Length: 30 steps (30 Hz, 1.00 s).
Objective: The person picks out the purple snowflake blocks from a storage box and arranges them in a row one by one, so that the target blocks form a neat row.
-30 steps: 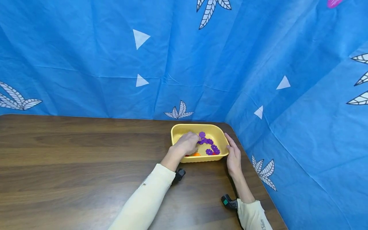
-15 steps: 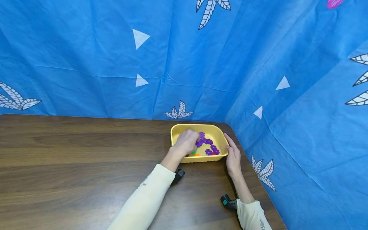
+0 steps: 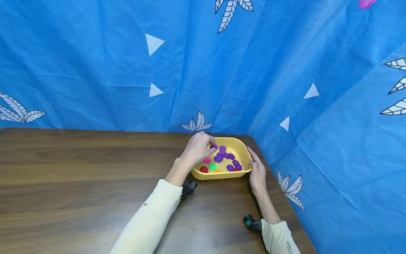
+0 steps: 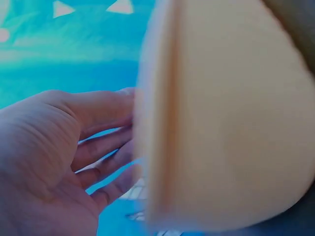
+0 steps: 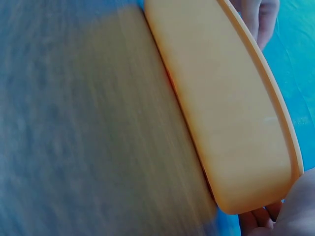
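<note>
A yellow plastic basket (image 3: 234, 141) stands at the table's back right corner, with several flower-shaped plastic discs inside. Most are purple discs (image 3: 219, 157); a pink disc (image 3: 207, 160), a green disc (image 3: 212, 166) and a red disc (image 3: 204, 169) lie nearer its left end. Over the left side of the basket, my left hand (image 3: 198, 146) pinches a purple disc (image 3: 214, 146) between thumb and fingers. My right hand (image 3: 258, 174) holds the basket's right end, also seen in the right wrist view, where fingers (image 5: 256, 220) wrap behind its outer wall.
The brown wooden table (image 3: 95, 176) stretches left of the basket. A blue patterned curtain (image 3: 127, 70) hangs close behind the table and along its right edge. A black wrist device (image 3: 252, 223) sits on the right wrist, above the table.
My left hand has risen from the basket's floor toward its back left, bringing up a purple disc and uncovering the pink, green and red discs. The right hand has stayed at the basket's end.
</note>
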Available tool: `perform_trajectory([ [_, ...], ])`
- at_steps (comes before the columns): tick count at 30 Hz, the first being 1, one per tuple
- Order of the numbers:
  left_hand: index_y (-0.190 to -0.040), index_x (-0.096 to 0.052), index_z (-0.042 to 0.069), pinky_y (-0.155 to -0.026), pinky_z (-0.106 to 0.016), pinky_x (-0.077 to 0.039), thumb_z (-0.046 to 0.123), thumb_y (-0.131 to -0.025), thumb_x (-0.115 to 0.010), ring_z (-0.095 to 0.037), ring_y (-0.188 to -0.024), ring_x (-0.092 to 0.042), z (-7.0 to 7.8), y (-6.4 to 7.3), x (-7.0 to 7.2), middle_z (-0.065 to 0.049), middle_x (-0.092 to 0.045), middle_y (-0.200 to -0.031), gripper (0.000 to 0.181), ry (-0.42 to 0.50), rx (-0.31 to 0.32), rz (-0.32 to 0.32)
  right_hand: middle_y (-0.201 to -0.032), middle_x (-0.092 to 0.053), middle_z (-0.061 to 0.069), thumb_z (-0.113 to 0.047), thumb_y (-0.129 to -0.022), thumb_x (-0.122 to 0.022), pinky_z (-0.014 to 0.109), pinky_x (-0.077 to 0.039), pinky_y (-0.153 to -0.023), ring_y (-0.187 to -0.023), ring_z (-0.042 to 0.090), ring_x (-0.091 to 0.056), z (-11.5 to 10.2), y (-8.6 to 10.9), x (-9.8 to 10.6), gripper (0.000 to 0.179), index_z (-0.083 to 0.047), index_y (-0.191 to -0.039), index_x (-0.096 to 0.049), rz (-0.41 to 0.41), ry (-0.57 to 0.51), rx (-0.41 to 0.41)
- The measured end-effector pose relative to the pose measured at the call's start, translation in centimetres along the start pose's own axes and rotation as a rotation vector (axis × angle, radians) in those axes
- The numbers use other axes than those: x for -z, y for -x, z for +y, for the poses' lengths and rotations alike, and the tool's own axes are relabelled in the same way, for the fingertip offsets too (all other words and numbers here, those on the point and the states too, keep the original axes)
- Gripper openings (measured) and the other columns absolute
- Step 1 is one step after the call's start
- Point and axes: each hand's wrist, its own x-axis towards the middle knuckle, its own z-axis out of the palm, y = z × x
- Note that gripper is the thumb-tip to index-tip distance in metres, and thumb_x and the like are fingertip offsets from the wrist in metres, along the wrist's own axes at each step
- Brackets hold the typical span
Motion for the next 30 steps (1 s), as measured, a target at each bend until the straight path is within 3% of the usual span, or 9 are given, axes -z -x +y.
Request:
perform_trajectory([
  [6,-0.097,-0.084,0.015,-0.082,-0.036,-0.05,0.022,-0.092,-0.084,-0.021,-0.091,-0.063,-2.1,0.5,2.5,-0.001,-0.075,-0.091,0.009,0.04,-0.018,0.107,-0.164,-0.047,0.011,0.0,-0.109,-0.035,0.043,-0.031,-0.126,-0.154,0.025,-0.041,0.2,-0.1,-0.1,0.051,-0.005,-0.158,-0.046,-0.002,-0.021,-0.002],
  [14,-0.094,-0.083,0.01,-0.083,-0.04,-0.049,0.019,-0.091,-0.084,-0.024,-0.091,-0.062,-6.0,1.9,4.8,-0.005,-0.076,-0.09,0.009,-0.003,0.03,0.142,-0.162,-0.049,0.002,-0.008,-0.11,-0.035,0.039,-0.031,-0.126,-0.153,0.02,-0.041,4.8,-1.4,0.2,0.05,-0.019,-0.157,-0.051,0.051,-0.008,0.036],
  [16,-0.093,-0.082,0.01,-0.082,-0.041,-0.05,0.018,-0.09,-0.085,-0.025,-0.088,-0.063,-6.9,2.2,5.1,-0.005,-0.076,-0.088,0.009,-0.016,0.054,0.143,-0.162,-0.05,0.002,-0.01,-0.111,-0.035,0.041,-0.031,-0.126,-0.153,0.02,-0.041,4.7,-1.4,0.3,0.05,-0.02,-0.157,-0.051,0.059,0.003,0.03],
  [19,-0.087,-0.08,0.011,-0.077,-0.04,-0.052,0.018,-0.089,-0.086,-0.023,-0.083,-0.064,-8.0,2.5,5.1,-0.003,-0.075,-0.083,0.009,-0.062,0.072,0.11,-0.162,-0.05,0.002,-0.01,-0.11,-0.035,0.042,-0.032,-0.126,-0.153,0.021,-0.041,4.7,-1.3,0.2,0.05,-0.019,-0.156,-0.052,0.07,0.004,0.027],
  [25,-0.073,-0.072,0.014,-0.072,-0.039,-0.051,0.015,-0.085,-0.089,-0.021,-0.075,-0.06,-9.6,3.0,4.3,0.0,-0.068,-0.075,0.021,-0.185,0.054,-0.059,-0.162,-0.05,0.002,-0.009,-0.111,-0.034,0.04,-0.032,-0.126,-0.153,0.021,-0.042,4.7,-1.3,-0.1,0.05,-0.02,-0.156,-0.052,0.061,-0.008,0.035],
  [30,-0.065,-0.066,0.014,-0.068,-0.035,-0.049,-0.004,-0.081,-0.075,-0.02,-0.071,-0.058,-10.0,3.2,3.8,0.0,-0.064,-0.072,0.026,-0.212,0.025,-0.1,-0.162,-0.05,0.001,-0.009,-0.111,-0.034,0.042,-0.032,-0.126,-0.153,0.02,-0.042,4.7,-1.4,-0.3,0.05,-0.02,-0.156,-0.052,0.064,-0.015,0.042],
])
